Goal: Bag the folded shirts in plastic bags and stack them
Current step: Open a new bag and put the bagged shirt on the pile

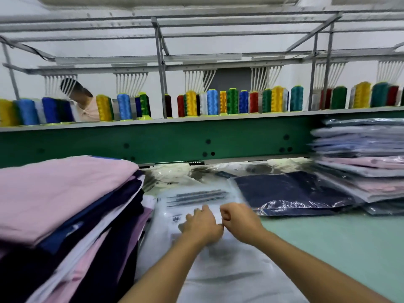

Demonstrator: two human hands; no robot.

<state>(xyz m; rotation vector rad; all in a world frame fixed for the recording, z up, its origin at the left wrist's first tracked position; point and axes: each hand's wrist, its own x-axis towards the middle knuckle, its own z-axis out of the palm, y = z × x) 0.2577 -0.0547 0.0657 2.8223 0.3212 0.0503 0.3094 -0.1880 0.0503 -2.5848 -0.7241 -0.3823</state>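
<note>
A white folded shirt inside a clear plastic bag point(192, 200) lies on the table in front of me. My left hand point(201, 224) rests flat on the bag with fingers spread. Beside it, my right hand point(238, 219) is curled and pinches the bag's edge near the flap. A tall pile of unbagged folded shirts point(65, 204), pink on top with navy, white and purple below, stands at the left. A navy bagged shirt point(290, 193) lies to the right. Further right is a stack of bagged shirts point(363, 162).
The pale green table point(338, 241) extends to the right front. Behind runs a green machine beam point(164, 141) with a shelf of coloured thread cones point(218, 103). Another person point(83, 101) stands behind the shelf at the left. Loose clear bags point(175, 173) lie at the back.
</note>
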